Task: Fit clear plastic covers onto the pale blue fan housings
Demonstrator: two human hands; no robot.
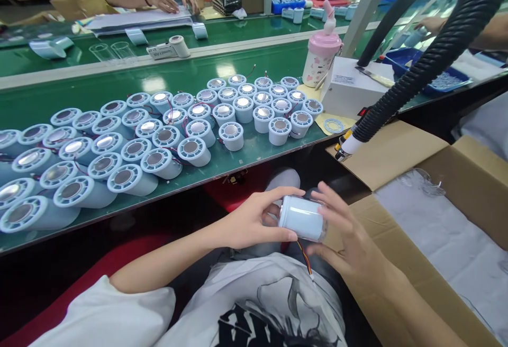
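Note:
In front of my lap, my left hand [260, 220] grips a light-blue cylindrical housing [304, 217], thumb below and fingers above. A clear plastic layer seems to surround the housing and shows at its right end. Thin coloured wires [305, 258] with a small white connector hang from underneath. My right hand [349, 236] is at the housing's right end with fingers spread. Its fingertips overlap that end, and whether they press on it I cannot tell. Many similar light-blue housings [194, 147] with round metal discs on top stand in rows on the green bench [222, 164].
An open cardboard box [400, 151] lined with white holds clear plastic pieces [423, 183] at my right. A black flexible hose [428, 66] arches above it. A pink-lidded cup [321, 56] and a white box-shaped device [355, 88] stand behind. Co-workers' hands [162, 2] work across the bench.

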